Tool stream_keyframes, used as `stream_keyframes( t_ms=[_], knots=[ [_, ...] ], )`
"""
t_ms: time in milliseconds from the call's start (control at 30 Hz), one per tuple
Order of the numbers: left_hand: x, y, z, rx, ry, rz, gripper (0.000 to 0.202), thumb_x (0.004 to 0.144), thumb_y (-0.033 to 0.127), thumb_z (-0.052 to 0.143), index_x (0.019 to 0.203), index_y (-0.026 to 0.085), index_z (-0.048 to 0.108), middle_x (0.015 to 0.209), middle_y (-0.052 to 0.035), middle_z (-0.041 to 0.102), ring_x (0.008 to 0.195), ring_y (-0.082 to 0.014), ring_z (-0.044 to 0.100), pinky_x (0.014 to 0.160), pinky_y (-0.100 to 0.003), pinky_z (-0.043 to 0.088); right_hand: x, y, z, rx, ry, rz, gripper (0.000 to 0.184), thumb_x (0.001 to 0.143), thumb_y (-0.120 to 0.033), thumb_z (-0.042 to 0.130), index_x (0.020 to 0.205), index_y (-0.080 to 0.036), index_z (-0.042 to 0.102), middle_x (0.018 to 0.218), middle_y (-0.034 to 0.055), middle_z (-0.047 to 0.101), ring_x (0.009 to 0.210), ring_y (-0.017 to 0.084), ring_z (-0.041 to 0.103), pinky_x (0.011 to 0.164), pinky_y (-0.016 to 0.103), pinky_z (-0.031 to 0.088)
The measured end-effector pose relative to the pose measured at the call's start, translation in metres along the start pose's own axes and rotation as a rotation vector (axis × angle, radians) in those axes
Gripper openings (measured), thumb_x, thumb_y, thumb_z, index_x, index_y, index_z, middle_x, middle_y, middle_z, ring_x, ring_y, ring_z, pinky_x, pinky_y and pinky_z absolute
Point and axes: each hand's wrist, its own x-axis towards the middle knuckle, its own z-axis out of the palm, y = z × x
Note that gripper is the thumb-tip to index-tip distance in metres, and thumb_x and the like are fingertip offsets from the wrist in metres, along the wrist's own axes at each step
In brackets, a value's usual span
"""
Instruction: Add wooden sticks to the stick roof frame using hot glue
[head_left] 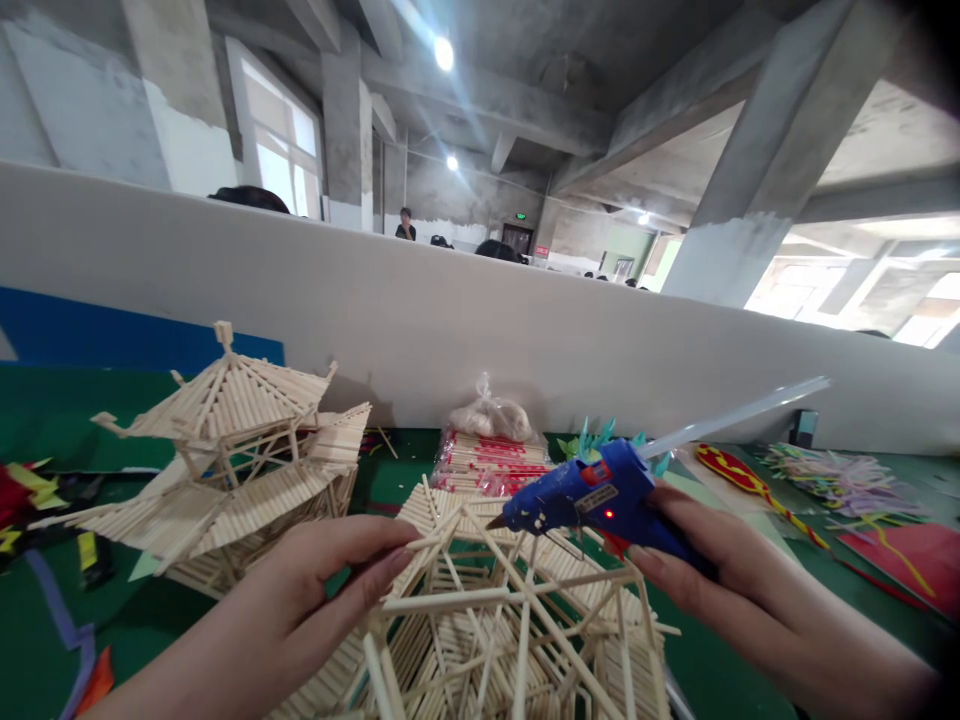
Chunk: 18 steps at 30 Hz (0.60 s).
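concrete hall (pixel 577 80): bare beams and part-painted pillars, high up and far behind the stick frame (pixel 523 597). the frame is landmark for all below.

white partition (pixel 360 300): runs full width, beyond the frame.

green table (pixel 22 650): under the frame, spreading out to both sides of it.

the frame itself: pale round sticks, open and crossing at many angles, slatted surfaces showing below and behind the crossings.

roofed stick model (pixel 240 410): left of the frame and a little farther back; two tiers, upturned corners, knob on top.

blue board (pixel 135 330): left of the frame, behind the roofed model, against the partition.

right hand (pixel 720 540): just right of the frame, fingers wrapped round the handle of a glue gun. trigger hidden, so cannot tell whether it is pressed.

left hand (pixel 315 575): at the frame's left edge, thumb and forefinger brought together on a stick end.

glue gun (pixel 585 495): blue, above the frame's far right part, nozzle pointing left, close to a stick joint. contact: cannot tell.

bagged sticks (pixel 491 460): red-marked wrapping, directly behind the frame.

paper strips (pixel 847 480): pastel heap, well right of the frame.

clear glue stick (pixel 742 415): out of the gun's rear, up and rightward from the frame.

red light (pixel 609 514): lit, on the gun's side, above the frame.
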Motion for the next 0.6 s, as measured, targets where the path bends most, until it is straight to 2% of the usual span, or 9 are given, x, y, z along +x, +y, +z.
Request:
stream_keyframes(
  t_ms=[133, 267, 500, 600],
  knots=[
    [0.001, -0.001, 0.001, -0.017, 0.008, 0.006, 0.021, 0.08, 0.04, 0.048, 0.093, 0.032, 0.063, 0.091, 0.0027, 0.069, 0.084, -0.0155, 0.062, 0.072, -0.019, 0.049, -0.008, 0.0, -0.001, -0.019, 0.04, 0.004, 0.046, 0.081, -0.051, 0.042, 0.112, -0.022, 0.059, 0.117, 0.0088, 0.06, 0.105, 0.031, 0.055, 0.085, 0.041, 0.049],
    [-0.002, -0.004, 0.004, -0.048, 0.02, -0.012, 0.021, 0.078, 0.042, 0.052, 0.093, 0.032, 0.063, 0.093, 0.0029, 0.068, 0.085, -0.0155, 0.062, 0.073, -0.018, 0.048, -0.013, 0.0, -0.005, -0.044, 0.038, -0.045, 0.046, 0.08, -0.051, 0.043, 0.115, -0.026, 0.058, 0.118, 0.0043, 0.059, 0.104, 0.031, 0.056, 0.087, 0.039, 0.047],
    [0.001, -0.002, 0.002, -0.066, -0.011, 0.012, 0.019, 0.08, 0.038, 0.049, 0.091, 0.03, 0.063, 0.091, 0.0026, 0.069, 0.082, -0.0144, 0.062, 0.071, -0.017, 0.048, -0.028, 0.023, 0.001, -0.1, 0.132, -0.044, 0.047, 0.079, -0.052, 0.042, 0.119, -0.03, 0.055, 0.118, 0.0006, 0.059, 0.1, 0.032, 0.058, 0.084, 0.038, 0.049],
    [0.002, -0.001, 0.001, -0.045, -0.013, 0.023, 0.02, 0.08, 0.038, 0.049, 0.09, 0.029, 0.064, 0.091, 0.0015, 0.069, 0.082, -0.0155, 0.063, 0.071, -0.019, 0.049, -0.032, 0.026, 0.001, -0.12, 0.085, -0.008, 0.044, 0.079, -0.052, 0.041, 0.116, -0.033, 0.057, 0.117, -0.0019, 0.06, 0.1, 0.032, 0.058, 0.086, 0.035, 0.048]
  ],
)
